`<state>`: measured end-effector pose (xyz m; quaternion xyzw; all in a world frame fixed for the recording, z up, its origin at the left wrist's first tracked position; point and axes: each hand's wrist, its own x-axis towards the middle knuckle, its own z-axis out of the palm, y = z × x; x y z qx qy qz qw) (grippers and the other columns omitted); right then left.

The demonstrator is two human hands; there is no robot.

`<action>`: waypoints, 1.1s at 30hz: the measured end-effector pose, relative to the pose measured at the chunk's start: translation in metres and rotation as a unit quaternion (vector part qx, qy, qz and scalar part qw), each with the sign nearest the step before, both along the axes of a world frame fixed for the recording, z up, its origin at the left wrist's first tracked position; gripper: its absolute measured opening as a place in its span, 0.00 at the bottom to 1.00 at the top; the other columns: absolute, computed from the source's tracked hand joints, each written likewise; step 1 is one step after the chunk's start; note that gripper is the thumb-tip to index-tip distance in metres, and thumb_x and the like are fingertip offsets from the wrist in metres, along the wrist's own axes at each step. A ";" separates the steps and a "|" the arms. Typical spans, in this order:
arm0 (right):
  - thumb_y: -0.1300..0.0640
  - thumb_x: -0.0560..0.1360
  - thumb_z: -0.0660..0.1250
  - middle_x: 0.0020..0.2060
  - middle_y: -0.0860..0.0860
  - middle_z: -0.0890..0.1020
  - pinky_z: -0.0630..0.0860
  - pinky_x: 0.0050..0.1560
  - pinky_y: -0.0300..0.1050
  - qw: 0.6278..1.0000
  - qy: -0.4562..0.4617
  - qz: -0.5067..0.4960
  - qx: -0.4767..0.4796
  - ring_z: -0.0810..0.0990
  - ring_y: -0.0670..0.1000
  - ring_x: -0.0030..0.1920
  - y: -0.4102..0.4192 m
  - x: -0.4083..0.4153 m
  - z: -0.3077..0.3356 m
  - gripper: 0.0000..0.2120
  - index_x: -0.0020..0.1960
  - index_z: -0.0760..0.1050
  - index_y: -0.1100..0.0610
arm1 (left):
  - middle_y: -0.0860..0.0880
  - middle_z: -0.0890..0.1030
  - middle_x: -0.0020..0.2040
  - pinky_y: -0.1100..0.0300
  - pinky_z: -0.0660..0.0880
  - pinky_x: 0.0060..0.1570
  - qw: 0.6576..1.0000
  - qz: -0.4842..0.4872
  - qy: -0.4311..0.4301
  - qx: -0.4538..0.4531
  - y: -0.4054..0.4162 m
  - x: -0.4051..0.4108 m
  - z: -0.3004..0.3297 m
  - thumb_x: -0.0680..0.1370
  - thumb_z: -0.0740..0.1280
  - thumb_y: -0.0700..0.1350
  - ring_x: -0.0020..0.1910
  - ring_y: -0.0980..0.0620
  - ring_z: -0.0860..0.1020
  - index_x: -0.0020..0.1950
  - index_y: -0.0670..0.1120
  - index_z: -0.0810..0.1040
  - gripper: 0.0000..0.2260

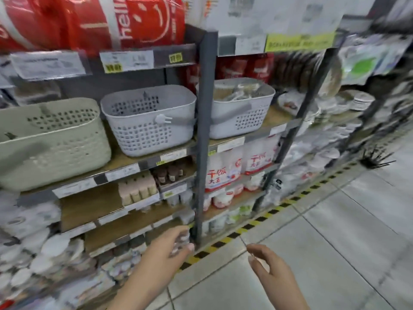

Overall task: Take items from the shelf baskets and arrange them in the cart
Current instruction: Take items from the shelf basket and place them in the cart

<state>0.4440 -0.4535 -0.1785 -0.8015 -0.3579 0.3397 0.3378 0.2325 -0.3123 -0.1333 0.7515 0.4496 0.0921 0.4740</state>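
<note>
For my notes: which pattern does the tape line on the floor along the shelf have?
Yellow and black diagonal stripes on the floor tape, seen in the head view.

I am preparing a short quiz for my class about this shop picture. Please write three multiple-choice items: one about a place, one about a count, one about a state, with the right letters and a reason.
1. Where does the beige basket stand?
A. left of the two grey baskets, same shelf
B. on the floor
C. on the top shelf

2. How many perforated plastic baskets stand on that shelf level?
A. one
B. three
C. five

3. What is the state of the right hand?
A. gripping a basket
B. open, holding nothing
C. flat on the floor

Answers:
1 A, the beige basket sits left of the grey basket, which is left of the second grey basket.
2 B, one beige and two grey are visible.
3 B, its fingers are loosely curled in the air over the tiled floor; the left hand holds something small and blurred.
</note>
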 end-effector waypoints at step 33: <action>0.63 0.73 0.69 0.56 0.47 0.78 0.63 0.47 0.32 0.926 -0.255 0.144 0.237 0.75 0.46 0.56 0.357 0.340 0.158 0.18 0.62 0.75 0.54 | 0.56 0.78 0.60 0.63 0.72 0.55 0.940 0.087 -0.059 0.324 0.259 0.330 0.131 0.80 0.61 0.47 0.58 0.58 0.75 0.65 0.54 0.73 0.14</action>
